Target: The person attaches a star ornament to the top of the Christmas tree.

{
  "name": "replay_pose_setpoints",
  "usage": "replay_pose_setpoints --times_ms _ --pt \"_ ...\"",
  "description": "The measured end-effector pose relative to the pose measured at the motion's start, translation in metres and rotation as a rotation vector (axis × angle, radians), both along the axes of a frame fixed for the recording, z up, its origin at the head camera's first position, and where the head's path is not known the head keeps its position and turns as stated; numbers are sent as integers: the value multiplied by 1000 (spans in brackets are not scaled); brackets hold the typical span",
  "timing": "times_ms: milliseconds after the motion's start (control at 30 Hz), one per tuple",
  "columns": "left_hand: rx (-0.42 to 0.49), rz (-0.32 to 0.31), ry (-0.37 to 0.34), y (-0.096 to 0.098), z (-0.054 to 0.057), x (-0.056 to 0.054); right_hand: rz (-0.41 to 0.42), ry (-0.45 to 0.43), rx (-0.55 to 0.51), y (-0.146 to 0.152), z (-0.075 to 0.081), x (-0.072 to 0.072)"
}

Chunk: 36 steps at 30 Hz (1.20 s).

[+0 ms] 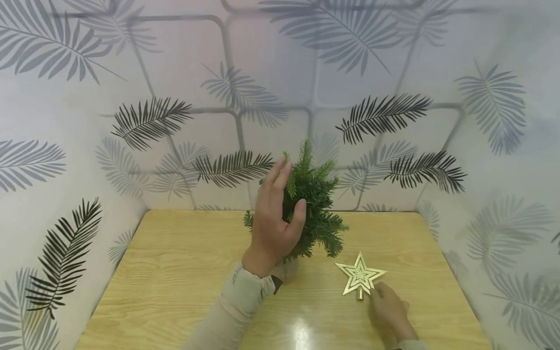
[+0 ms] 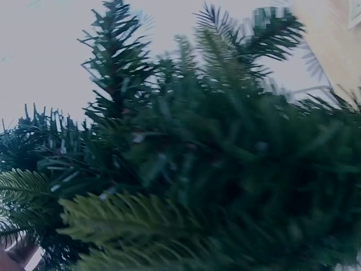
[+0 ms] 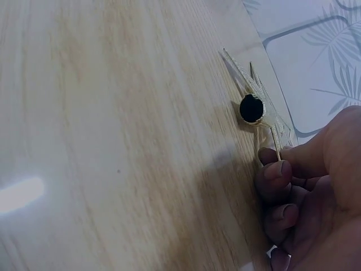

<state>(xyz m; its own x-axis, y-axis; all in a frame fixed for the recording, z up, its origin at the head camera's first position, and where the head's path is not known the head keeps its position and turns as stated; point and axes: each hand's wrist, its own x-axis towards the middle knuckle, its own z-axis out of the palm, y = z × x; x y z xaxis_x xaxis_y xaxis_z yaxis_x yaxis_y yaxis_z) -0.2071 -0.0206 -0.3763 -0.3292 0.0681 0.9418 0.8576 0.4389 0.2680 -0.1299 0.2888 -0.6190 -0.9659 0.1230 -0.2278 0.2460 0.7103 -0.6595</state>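
Observation:
A small artificial Christmas tree stands on the table, its dark green branches filling the left wrist view. My left hand is at its left side, fingers extended upward against the branches with the thumb apart. To the right of the tree, my right hand pinches a point of a gold star tree topper between thumb and fingers. In the right wrist view the dark round opening of the topper's socket faces the camera, and the right fingertips grip the star's edge.
The light wooden table ends at a wall covered in leaf-patterned sheeting, which also closes off both sides. A pale base under the tree is partly hidden by the left wrist.

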Motion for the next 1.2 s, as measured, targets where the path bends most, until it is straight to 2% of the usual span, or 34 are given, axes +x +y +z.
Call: replay_pose_setpoints --times_ms 133,300,500,700,800,1200 --pt "34 -23 -5 5 9 -2 0 5 -9 1 -1 0" --pt "77 -23 11 12 16 -4 -8 10 -19 1 -2 0" --pt "116 24 18 19 23 -9 -7 19 -30 2 -2 0" --pt "115 123 -7 21 25 -12 -21 21 -34 4 -4 0" --pt "117 152 -15 20 26 -14 -26 19 -32 5 -3 1" --pt "183 145 -56 25 30 -18 -49 19 -68 5 -4 2"
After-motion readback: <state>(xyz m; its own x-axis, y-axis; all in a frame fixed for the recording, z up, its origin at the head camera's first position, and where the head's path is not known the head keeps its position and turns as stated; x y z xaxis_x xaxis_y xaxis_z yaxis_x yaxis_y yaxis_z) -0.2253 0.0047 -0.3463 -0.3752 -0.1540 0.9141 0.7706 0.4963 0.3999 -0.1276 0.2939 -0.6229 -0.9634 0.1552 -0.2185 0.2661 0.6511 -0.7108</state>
